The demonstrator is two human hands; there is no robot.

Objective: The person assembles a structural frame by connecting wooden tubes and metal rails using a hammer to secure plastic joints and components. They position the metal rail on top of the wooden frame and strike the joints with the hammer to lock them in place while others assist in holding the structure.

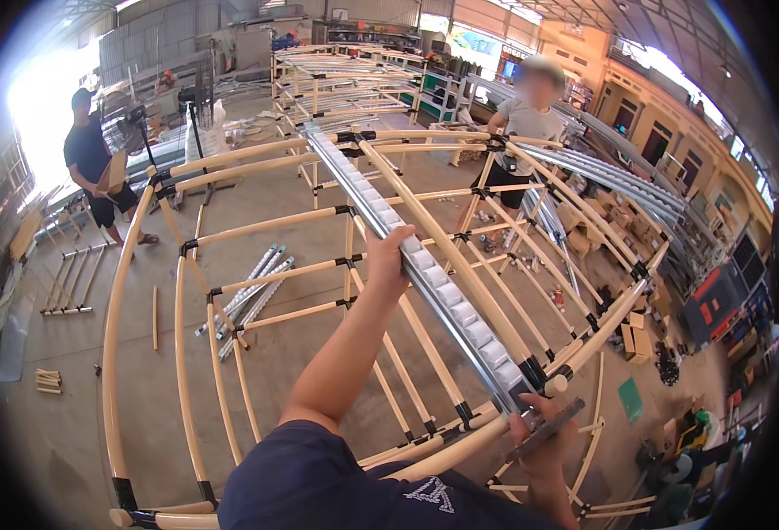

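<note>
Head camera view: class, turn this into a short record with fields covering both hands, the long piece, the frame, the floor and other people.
Left hand: grip closed on the metal track
Right hand: at the track's near end, beside a dark flat piece; exact grip unclear
Track: long, pale segments along its length, slanting across the view
Frame: tan tubes, black joints
Floor: loose metal tracks, short tan tubes
Others: two people standing beyond the frame
</note>
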